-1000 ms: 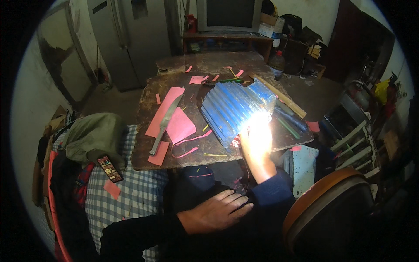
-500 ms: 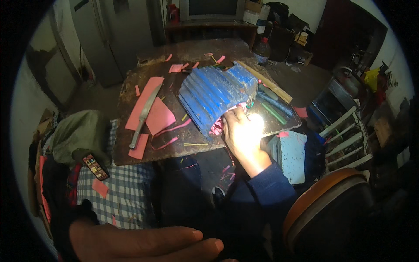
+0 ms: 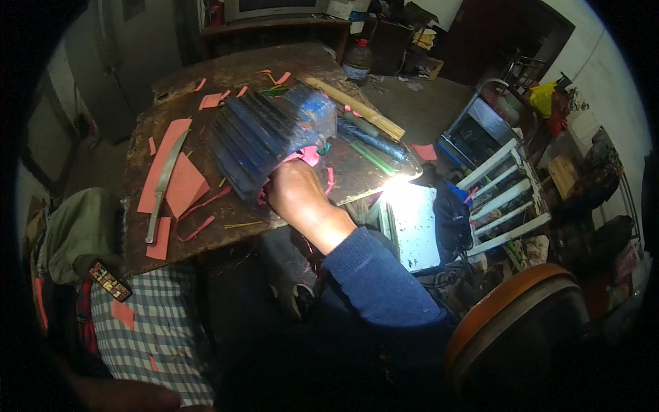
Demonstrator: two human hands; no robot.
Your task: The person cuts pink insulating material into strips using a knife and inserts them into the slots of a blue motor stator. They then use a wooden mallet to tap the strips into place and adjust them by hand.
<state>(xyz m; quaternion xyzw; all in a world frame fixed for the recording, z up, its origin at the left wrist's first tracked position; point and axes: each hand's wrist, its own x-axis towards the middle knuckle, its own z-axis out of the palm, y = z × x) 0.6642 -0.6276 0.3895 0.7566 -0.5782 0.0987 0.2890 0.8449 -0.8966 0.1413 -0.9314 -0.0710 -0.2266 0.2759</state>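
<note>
Your right hand (image 3: pixel 300 196) reached into the open mouth of a ribbed blue container (image 3: pixel 250 141), which lay tipped over on the tabletop (image 3: pixel 220 65) with its opening towards you. The rim and wall hid your right fingers, so whether they were grasping anything in there, you cannot tell. Bright pink material (image 3: pixel 309 156) showed at the mouth, just beside your hand. Your left hand (image 3: pixel 127 395) was low at the lower left edge, dim and partly cut off; you cannot tell whether its fingers were clenched or loose.

To the left of the container, a long knife (image 3: pixel 165 184) lay across flat pink pieces (image 3: pixel 187 185), its handle towards you. A thin pink strip (image 3: pixel 198 229) curled between them and the container. On the far right side lay a wooden slat (image 3: pixel 367 113), with a green rod (image 3: pixel 373 158) nearer you. Left of the tabletop, a dark handheld device (image 3: pixel 110 281) rested by a checked cushion (image 3: pixel 161 323). A pale box (image 3: pixel 417 223) stood to the right, under bright light.
</note>
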